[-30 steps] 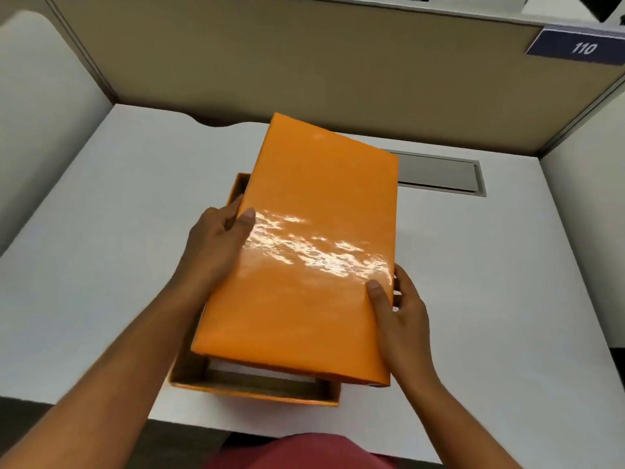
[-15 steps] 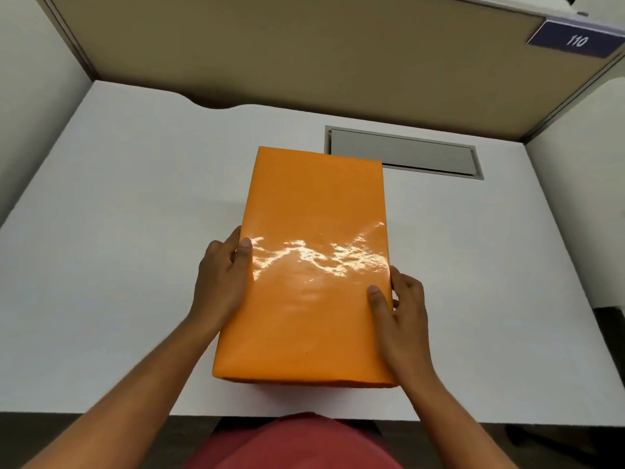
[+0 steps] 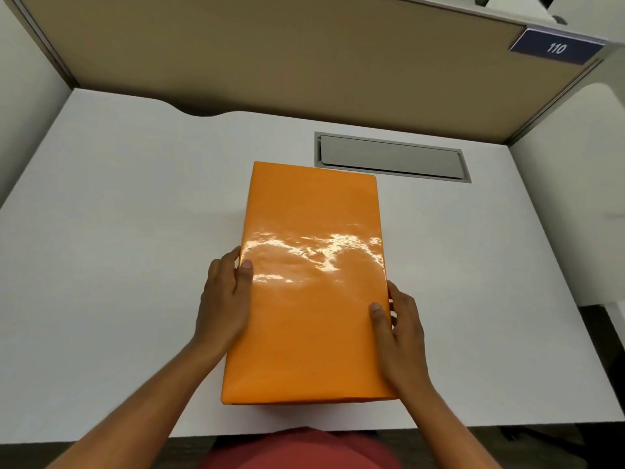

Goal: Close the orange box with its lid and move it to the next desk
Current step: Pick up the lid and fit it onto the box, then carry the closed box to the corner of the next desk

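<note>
Resting on the white desk (image 3: pixel 118 265), near its front edge, the orange box (image 3: pixel 313 396) is fully covered by its glossy lid (image 3: pixel 314 282); no base shows. The left hand (image 3: pixel 223 299) and the right hand (image 3: pixel 400 336) clamp the long sides, thumbs lying flat on top, fingers curled down over the edges. I judge that the closing is nearly done. To do it well, press evenly on both sides until the lid sits level, then slide the fingers lower, under the base, so the lid does not come off alone when lifting.
</note>
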Demonstrator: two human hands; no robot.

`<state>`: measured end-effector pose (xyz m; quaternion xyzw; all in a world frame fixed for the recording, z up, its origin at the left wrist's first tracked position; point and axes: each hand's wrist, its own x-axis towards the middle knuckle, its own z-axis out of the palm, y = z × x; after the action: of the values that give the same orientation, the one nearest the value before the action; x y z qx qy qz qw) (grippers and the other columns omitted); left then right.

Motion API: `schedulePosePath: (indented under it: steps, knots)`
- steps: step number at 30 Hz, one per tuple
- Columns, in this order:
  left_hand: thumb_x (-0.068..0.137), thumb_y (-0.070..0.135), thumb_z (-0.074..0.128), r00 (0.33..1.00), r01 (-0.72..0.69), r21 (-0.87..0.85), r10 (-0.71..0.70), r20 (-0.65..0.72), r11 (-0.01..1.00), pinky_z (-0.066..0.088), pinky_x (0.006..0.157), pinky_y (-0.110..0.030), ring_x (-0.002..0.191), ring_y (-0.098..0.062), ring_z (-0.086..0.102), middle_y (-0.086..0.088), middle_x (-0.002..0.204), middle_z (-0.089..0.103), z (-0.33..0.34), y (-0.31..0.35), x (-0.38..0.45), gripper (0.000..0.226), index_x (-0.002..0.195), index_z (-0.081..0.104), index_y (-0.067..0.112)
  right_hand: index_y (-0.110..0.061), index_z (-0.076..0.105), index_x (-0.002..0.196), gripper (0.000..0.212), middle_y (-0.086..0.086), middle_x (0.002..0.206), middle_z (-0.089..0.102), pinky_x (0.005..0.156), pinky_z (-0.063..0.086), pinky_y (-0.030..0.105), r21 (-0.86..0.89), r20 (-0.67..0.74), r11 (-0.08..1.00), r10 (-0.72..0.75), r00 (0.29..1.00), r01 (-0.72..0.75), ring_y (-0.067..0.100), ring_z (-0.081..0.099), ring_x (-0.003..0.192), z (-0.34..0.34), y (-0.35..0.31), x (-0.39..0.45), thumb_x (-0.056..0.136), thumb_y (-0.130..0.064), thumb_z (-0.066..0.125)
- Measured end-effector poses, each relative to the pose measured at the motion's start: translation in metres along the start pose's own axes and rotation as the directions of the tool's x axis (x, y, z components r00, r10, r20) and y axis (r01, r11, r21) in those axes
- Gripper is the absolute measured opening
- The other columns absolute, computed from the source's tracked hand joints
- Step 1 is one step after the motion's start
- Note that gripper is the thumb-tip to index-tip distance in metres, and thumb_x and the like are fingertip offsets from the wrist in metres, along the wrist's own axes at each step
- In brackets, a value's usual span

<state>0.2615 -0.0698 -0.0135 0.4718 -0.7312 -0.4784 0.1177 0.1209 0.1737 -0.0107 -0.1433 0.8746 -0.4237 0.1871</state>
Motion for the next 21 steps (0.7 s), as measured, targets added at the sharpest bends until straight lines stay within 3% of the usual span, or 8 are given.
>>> schedulePosePath:
  steps: [4, 7, 11, 13, 15, 17, 19, 21]
  knots:
    - [0.101, 0.049, 0.050, 0.999, 0.041, -0.095, -0.041, 0.007, 0.995, 0.052, 0.076, -0.031, 0.110, -0.025, 0.067, 0.000, 0.124, 0.064, -0.010, 0.015, 0.039, 0.040, 0.134, 0.058, 0.028, -0.035, 0.044, 0.144, 0.047, -0.008, 0.137, 0.054, 0.076, 0.046, 0.016, 0.041, 0.021, 0.999, 0.003, 1.000, -0.004, 0.006, 0.059, 0.110, -0.008, -0.009, 0.047, 0.100, -0.044, 0.058]
    - [0.104, 0.048, 0.054, 0.998, 0.055, -0.143, -0.056, -0.006, 0.988, 0.058, 0.095, -0.044, 0.117, -0.027, 0.064, -0.007, 0.139, 0.063, -0.014, 0.044, 0.088, 0.051, 0.150, 0.053, 0.026, -0.023, 0.047, 0.148, 0.048, 0.002, 0.141, 0.057, 0.077, 0.048, 0.016, 0.003, 0.017, 0.999, -0.049, 0.999, 0.049, 0.012, 0.060, 0.110, -0.012, -0.036, 0.123, 0.104, -0.041, 0.054]
    - [0.105, 0.051, 0.053, 0.997, 0.075, -0.198, -0.069, 0.036, 0.977, 0.049, 0.114, -0.054, 0.140, -0.031, 0.055, -0.005, 0.160, 0.051, -0.011, 0.085, 0.145, 0.056, 0.156, 0.051, 0.028, -0.018, 0.050, 0.149, 0.052, 0.008, 0.146, 0.057, 0.103, 0.051, 0.039, 0.015, 0.026, 0.995, -0.097, 0.995, 0.097, 0.024, 0.057, 0.128, -0.002, -0.073, 0.212, 0.105, -0.046, 0.050]
    - [0.105, 0.049, 0.054, 0.996, 0.088, -0.221, -0.081, 0.042, 0.971, 0.048, 0.116, -0.054, 0.139, -0.029, 0.056, -0.004, 0.158, 0.054, -0.008, 0.093, 0.161, 0.053, 0.153, 0.055, 0.026, -0.014, 0.062, 0.138, 0.045, 0.005, 0.132, 0.065, 0.098, 0.049, 0.036, -0.012, 0.048, 0.991, -0.135, 0.990, 0.136, 0.025, 0.061, 0.124, 0.003, -0.081, 0.240, 0.106, -0.044, 0.049]
    - [0.105, 0.045, 0.055, 0.995, 0.097, -0.240, -0.088, 0.045, 0.966, 0.049, 0.115, -0.053, 0.132, -0.028, 0.060, -0.004, 0.151, 0.061, -0.003, 0.094, 0.170, 0.049, 0.148, 0.061, 0.022, -0.011, 0.073, 0.108, 0.038, 0.003, 0.101, 0.070, 0.084, 0.049, 0.035, -0.052, 0.047, 0.984, -0.166, 0.985, 0.168, 0.024, 0.068, 0.100, 0.009, -0.083, 0.257, 0.106, -0.040, 0.049]
    - [0.105, 0.045, 0.056, 0.993, 0.116, -0.248, -0.108, 0.045, 0.962, 0.051, 0.113, -0.052, 0.129, -0.028, 0.063, -0.005, 0.145, 0.065, 0.001, 0.091, 0.174, 0.047, 0.144, 0.064, 0.020, -0.013, 0.066, 0.079, 0.042, 0.004, 0.076, 0.064, 0.074, 0.047, 0.036, -0.077, 0.041, 0.981, -0.175, 0.984, 0.178, 0.019, 0.061, 0.074, 0.015, -0.081, 0.267, 0.106, -0.039, 0.048]
    - [0.104, 0.048, 0.056, 0.991, 0.136, -0.269, -0.130, 0.040, 0.954, 0.052, 0.112, -0.053, 0.127, -0.030, 0.065, -0.006, 0.142, 0.067, 0.006, 0.088, 0.176, 0.048, 0.143, 0.064, 0.021, -0.016, 0.057, 0.072, 0.044, 0.000, 0.068, 0.056, 0.072, 0.044, 0.035, -0.091, 0.040, 0.981, -0.166, 0.985, 0.169, 0.018, 0.055, 0.069, 0.020, -0.078, 0.270, 0.107, -0.041, 0.047]
    - [0.104, 0.052, 0.055, 0.991, 0.130, -0.283, -0.128, 0.028, 0.950, 0.052, 0.111, -0.055, 0.125, -0.031, 0.065, -0.006, 0.141, 0.067, 0.010, 0.085, 0.177, 0.050, 0.143, 0.064, 0.022, -0.014, 0.060, 0.080, 0.043, 0.000, 0.073, 0.058, 0.075, 0.042, 0.035, -0.109, 0.040, 0.982, -0.148, 0.988, 0.151, 0.021, 0.059, 0.078, 0.023, -0.076, 0.273, 0.107, -0.044, 0.045]
